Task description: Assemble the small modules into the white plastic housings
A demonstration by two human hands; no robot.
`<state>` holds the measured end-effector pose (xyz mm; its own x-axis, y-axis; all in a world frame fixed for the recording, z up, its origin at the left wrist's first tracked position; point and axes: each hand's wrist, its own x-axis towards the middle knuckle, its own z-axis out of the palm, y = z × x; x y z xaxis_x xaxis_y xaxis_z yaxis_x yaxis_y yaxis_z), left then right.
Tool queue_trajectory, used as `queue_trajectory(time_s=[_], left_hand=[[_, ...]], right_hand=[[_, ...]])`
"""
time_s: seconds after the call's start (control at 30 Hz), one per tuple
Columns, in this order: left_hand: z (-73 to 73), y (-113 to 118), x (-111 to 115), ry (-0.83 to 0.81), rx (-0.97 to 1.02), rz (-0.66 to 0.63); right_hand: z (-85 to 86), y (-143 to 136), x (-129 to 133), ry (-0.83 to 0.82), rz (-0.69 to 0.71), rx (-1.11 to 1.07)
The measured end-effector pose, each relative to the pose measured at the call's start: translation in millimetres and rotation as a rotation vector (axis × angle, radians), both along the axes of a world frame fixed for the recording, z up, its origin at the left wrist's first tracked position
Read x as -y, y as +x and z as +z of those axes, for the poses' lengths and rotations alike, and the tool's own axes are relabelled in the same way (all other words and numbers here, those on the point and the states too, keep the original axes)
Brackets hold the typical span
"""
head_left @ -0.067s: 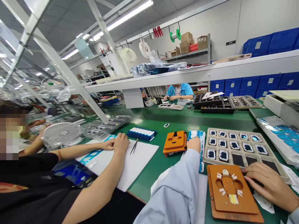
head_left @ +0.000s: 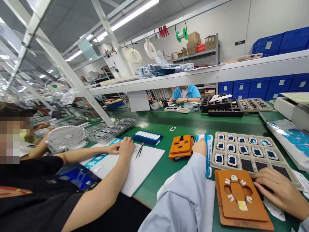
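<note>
My left hand reaches forward to the blue-and-white sheet strip, beside the smaller orange fixture. Its fingers are closed at the strip's far part; what they pinch is too small to name. My right hand rests with fingers spread at the right edge of the larger orange fixture, which carries several white tabs and a yellowish piece. Behind it is a beige tray with white-framed dark parts in most compartments. White paper pieces lie under and beside my right hand.
A co-worker's hands work at left over a white board with tweezers. A blue tray and a fan stand behind. Black trays sit at the back, and a shelf crosses above.
The view has shifted very slightly. Near the fingertips of my left hand, a thin bluish edge now shows above the strip.
</note>
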<state>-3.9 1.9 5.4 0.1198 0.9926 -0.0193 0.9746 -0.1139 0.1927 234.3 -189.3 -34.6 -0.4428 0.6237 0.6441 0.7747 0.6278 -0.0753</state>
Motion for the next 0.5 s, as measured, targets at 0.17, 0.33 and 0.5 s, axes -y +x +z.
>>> queue_trajectory(time_s=[0.17,0.33,0.5], left_hand=[[14.2,-12.9,3.3,0.124,0.177,0.04],[17.2,-19.4,8.2,0.284,0.395,-0.03],[19.2,-25.9,8.3,0.519,0.666,-0.145]], right_hand=[[-0.1,1.0,0.4,-0.021,0.012,0.014],[1.7,-0.6,0.5,-0.052,0.011,-0.033],[2.7,-4.1,-1.3,-0.112,0.002,-0.118]])
